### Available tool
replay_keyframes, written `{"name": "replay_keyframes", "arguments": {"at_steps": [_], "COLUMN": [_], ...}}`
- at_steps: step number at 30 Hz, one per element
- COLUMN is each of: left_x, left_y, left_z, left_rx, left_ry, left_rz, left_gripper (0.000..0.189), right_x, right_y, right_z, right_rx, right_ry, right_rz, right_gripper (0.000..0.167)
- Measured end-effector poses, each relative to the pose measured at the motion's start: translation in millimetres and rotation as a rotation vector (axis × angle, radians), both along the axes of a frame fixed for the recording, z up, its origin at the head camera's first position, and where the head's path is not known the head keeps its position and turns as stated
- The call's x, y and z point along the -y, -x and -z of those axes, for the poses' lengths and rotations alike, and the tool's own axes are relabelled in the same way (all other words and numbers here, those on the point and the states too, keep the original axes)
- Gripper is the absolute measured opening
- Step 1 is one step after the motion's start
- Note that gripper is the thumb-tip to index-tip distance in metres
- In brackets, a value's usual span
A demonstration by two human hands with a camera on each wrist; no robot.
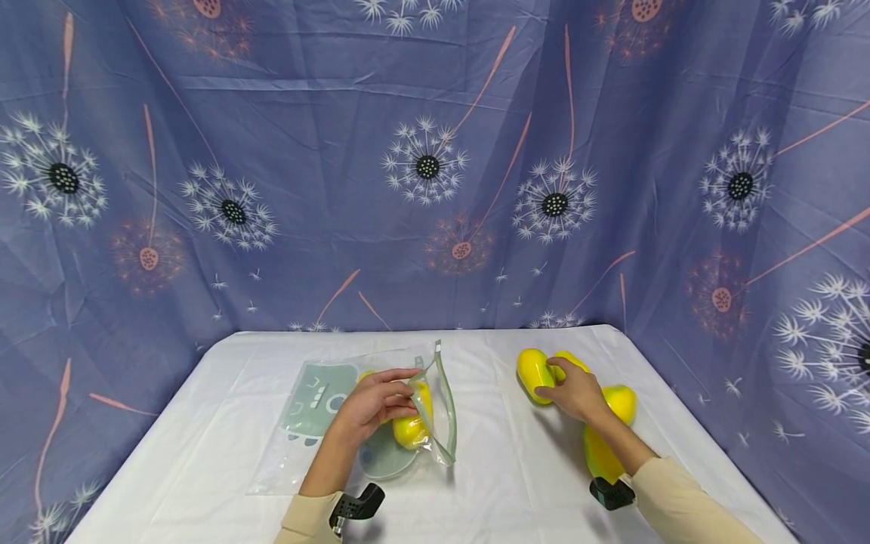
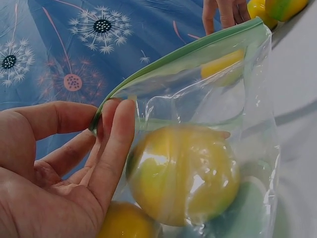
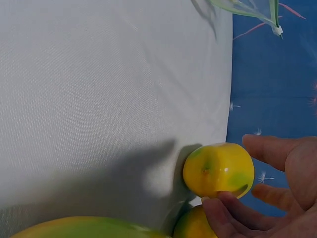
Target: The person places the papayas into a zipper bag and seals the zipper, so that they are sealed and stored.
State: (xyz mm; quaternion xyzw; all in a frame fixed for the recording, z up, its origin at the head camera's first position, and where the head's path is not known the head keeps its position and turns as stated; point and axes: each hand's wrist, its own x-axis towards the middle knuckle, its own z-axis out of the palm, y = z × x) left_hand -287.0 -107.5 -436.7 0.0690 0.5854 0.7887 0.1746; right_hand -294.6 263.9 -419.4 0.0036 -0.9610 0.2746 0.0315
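My left hand (image 1: 375,402) pinches the green zip edge of a clear zip bag (image 1: 272,461), holding its mouth raised and spread. Inside, yellow-green mangoes (image 2: 183,173) show through the plastic, partly behind the left fingers in the head view. To the right, my right hand (image 1: 578,391) holds a mango (image 1: 532,374) on the table, thumb on one side and fingers on the other. Just behind that hand lies another mango (image 1: 569,365), partly hidden by it.
Two more mangoes, an upper one (image 1: 621,402) and a lower one (image 1: 600,457), lie by the right forearm, which partly covers them. A white cloth covers the table (image 1: 489,483). Blue dandelion-print curtains (image 1: 326,189) hang behind it and along both sides.
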Motion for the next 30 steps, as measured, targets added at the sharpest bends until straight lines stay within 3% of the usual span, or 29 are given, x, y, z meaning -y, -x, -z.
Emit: {"name": "replay_keyframes", "arguments": {"at_steps": [19,30], "left_x": [1.2,1.0], "left_y": [0.2,0.6], "left_z": [1.0,-0.5], "left_rx": [-0.019,-0.008], "left_ry": [0.011,0.001], "left_rz": [0.027,0.017], "left_gripper": [0.054,0.054], "right_x": [-2.6,0.4], "right_y": [3.5,8.1], "right_z": [3.1,5.2], "right_rx": [0.048,0.109], "right_ry": [-0.047,-0.006], "right_rz": [0.002,0.02], "right_gripper": [0.08,0.09]}}
